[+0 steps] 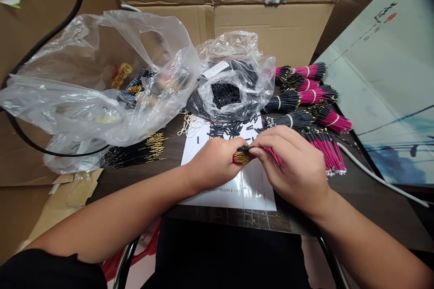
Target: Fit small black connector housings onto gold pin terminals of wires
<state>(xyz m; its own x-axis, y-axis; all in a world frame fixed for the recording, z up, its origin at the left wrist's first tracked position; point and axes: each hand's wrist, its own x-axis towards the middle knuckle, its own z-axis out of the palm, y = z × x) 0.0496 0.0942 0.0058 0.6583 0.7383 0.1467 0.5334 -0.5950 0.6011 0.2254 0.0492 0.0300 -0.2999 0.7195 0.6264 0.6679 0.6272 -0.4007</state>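
Observation:
My left hand (pixel 217 160) is closed around a bunch of thin wires whose gold metal tips (pixel 241 157) stick out to the right. My right hand (pixel 291 162) pinches a small black tube (pixel 244 149) at the upper edge of those tips. Pink wires (pixel 275 157) show under the right fingers; whether the hand grips them is hidden. Both hands are over a white printed sheet (pixel 225 201). Loose black tubes (pixel 225 130) are scattered on its far part, beyond the hands.
An opened clear bag of black tubes (pixel 225 95) stands behind the sheet. Tied pink and black wire bundles (pixel 312 95) lie at right, a white cable (pixel 379 178) beside them. Black wires with gold ends (pixel 135 152) and a large plastic bag (pixel 98 72) are at left, near rubber bands (pixel 190 125).

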